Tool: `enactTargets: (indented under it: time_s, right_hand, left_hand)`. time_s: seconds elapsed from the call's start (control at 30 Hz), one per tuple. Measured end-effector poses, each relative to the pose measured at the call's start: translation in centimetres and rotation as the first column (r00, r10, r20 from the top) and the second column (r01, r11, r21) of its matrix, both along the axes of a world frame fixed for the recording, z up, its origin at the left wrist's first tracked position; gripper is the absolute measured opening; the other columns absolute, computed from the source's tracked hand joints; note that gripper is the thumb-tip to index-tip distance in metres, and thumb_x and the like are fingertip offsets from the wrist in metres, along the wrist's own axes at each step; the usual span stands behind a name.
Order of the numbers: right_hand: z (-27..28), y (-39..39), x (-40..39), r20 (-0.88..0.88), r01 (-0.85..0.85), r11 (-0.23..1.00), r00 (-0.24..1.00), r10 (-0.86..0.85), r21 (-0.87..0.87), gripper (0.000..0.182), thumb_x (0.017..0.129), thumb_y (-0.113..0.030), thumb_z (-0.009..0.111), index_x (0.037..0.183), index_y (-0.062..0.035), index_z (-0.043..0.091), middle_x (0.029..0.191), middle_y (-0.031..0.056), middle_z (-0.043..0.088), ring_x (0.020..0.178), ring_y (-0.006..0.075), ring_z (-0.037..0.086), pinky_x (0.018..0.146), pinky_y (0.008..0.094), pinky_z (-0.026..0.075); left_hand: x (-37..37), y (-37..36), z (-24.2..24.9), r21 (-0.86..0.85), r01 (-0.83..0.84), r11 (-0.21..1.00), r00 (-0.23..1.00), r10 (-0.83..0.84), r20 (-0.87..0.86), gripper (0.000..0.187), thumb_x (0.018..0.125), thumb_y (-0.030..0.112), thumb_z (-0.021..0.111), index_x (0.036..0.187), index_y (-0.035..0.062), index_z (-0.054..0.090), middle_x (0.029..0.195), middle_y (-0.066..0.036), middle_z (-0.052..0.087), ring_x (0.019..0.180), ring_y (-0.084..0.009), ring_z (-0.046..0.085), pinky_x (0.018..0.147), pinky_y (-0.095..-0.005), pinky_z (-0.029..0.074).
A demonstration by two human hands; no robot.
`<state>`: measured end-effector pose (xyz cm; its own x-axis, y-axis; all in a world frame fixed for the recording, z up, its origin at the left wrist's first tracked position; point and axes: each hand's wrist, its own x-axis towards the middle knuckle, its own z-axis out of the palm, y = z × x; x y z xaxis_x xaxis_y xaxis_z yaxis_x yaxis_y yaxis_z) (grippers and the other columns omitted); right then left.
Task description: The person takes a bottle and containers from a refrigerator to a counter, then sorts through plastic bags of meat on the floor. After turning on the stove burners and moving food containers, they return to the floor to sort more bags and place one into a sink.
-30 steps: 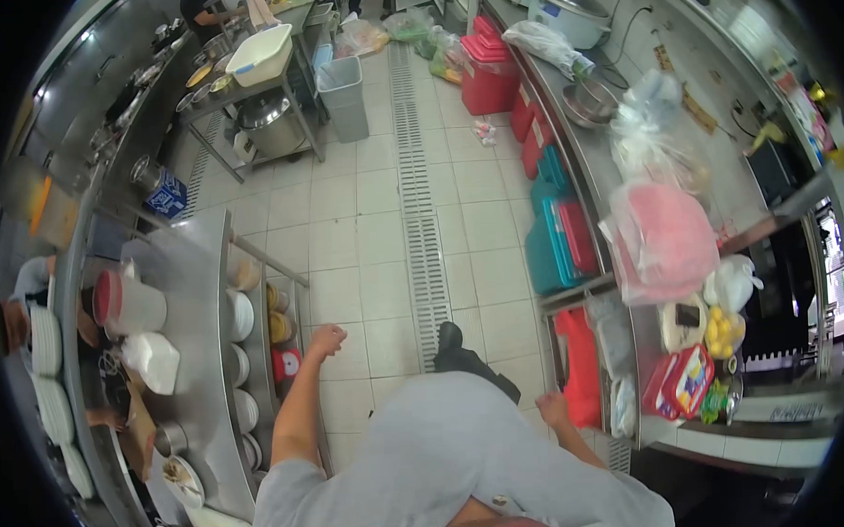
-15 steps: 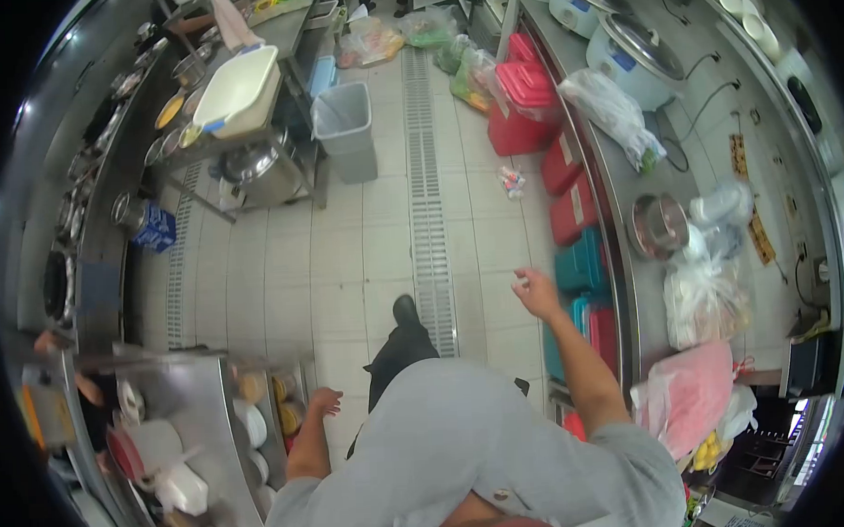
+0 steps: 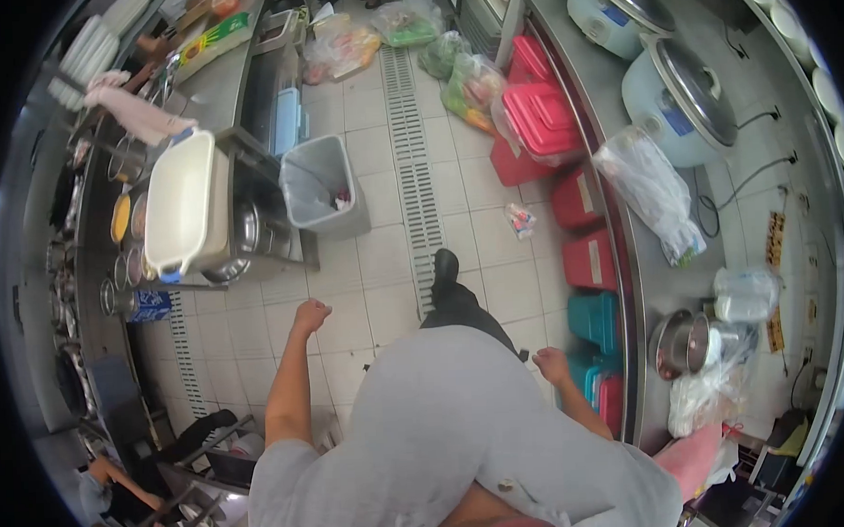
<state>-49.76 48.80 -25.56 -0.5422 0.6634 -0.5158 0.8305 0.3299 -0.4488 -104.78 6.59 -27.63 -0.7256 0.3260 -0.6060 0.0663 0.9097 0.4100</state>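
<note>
My left hand (image 3: 310, 316) swings forward over the tiled floor, its fingers curled in with nothing seen in them. Closest to it is a grey waste bin (image 3: 326, 188) with some litter inside, apart from the hand. My right hand (image 3: 551, 363) hangs low by my side, also loosely closed and apparently holding nothing. Teal lidded boxes (image 3: 593, 323) stand just to its right under the steel counter, and the hand does not visibly touch them. A black shoe (image 3: 444, 268) of mine is forward, beside the floor drain.
A floor drain grate (image 3: 412, 134) runs ahead. Plastic bags of vegetables (image 3: 472, 90) and a small crumpled packet (image 3: 521, 220) lie on the floor. Red lidded bins (image 3: 542, 120) line the right, below rice cookers (image 3: 681, 92). A white basin (image 3: 180, 202) stands left. Another person (image 3: 123, 488) is at lower left.
I have walked forward, so the bin, basin and red bins are nearer. My left hand has swung forward and my right hand back. The fingers of both hands have curled in.
</note>
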Motion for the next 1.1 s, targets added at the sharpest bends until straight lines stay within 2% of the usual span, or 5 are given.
enactTargets:
  time_s: [0.5, 0.6, 0.63, 0.73, 1.1]
  right_hand:
    - [8.4, 39.2, -64.6, -0.385, -0.131, 0.987, 0.910, 0.156, 0.092, 0.029, 0.086, -0.024, 0.069, 0.106, -0.0029, 0.070, 0.093, 0.0168, 0.072, 0.086, 0.0297, 0.070, 0.076, 0.0398, 0.055]
    - [8.7, 42.1, -72.6, -0.262, -0.233, 0.960, 0.927, 0.268, 0.155, 0.034, 0.088, -0.021, 0.069, 0.113, 0.0027, 0.066, 0.104, 0.0182, 0.071, 0.090, 0.0289, 0.071, 0.080, 0.0356, 0.055]
    - [6.9, 43.1, -74.0, -0.268, -0.176, 0.980, 0.943, 0.196, 0.095, 0.034, 0.088, -0.021, 0.069, 0.111, 0.0034, 0.067, 0.105, 0.0191, 0.071, 0.091, 0.0297, 0.071, 0.081, 0.0371, 0.055]
    - [5.3, 43.7, -77.4, -0.163, -0.150, 0.985, 0.973, 0.162, 0.082, 0.035, 0.086, -0.022, 0.072, 0.111, 0.0029, 0.068, 0.101, 0.0205, 0.072, 0.092, 0.0285, 0.071, 0.082, 0.0382, 0.054]
    - [2.7, 50.7, -95.7, -0.155, -0.119, 0.980, 0.983, 0.094, -0.158, 0.026, 0.087, -0.022, 0.071, 0.101, -0.0003, 0.069, 0.087, 0.0154, 0.072, 0.079, 0.0217, 0.068, 0.074, 0.0355, 0.054]
  left_hand:
    - [-27.4, 21.2, 1.0, -0.069, -0.225, 0.972, 0.914, 0.235, 0.331, 0.029, 0.084, 0.028, 0.063, 0.090, 0.0013, 0.070, 0.069, -0.014, 0.066, 0.062, -0.0244, 0.068, 0.053, -0.0368, 0.055]
    - [-36.7, 20.3, -9.0, 0.108, 0.759, 0.643, 0.648, -0.728, -0.223, 0.021, 0.085, 0.022, 0.062, 0.090, 0.0030, 0.071, 0.072, -0.016, 0.067, 0.063, -0.0258, 0.069, 0.057, -0.0394, 0.056]
    - [-39.7, 23.6, -7.1, 0.057, 0.506, 0.861, 0.837, -0.505, 0.210, 0.019, 0.087, 0.020, 0.058, 0.088, 0.0053, 0.071, 0.075, -0.017, 0.068, 0.070, -0.0278, 0.070, 0.064, -0.0421, 0.057]
    - [-48.9, 30.1, -4.1, -0.013, 0.274, 0.962, 0.922, -0.259, 0.288, 0.025, 0.090, 0.025, 0.055, 0.087, 0.0064, 0.071, 0.078, -0.016, 0.069, 0.079, -0.0305, 0.070, 0.069, -0.0450, 0.056]
    - [-82.1, 48.5, 2.3, 0.182, -0.035, 0.983, 0.998, 0.044, -0.048, 0.038, 0.086, 0.036, 0.060, 0.101, 0.0020, 0.067, 0.104, -0.021, 0.068, 0.100, -0.0399, 0.064, 0.087, -0.0460, 0.051]
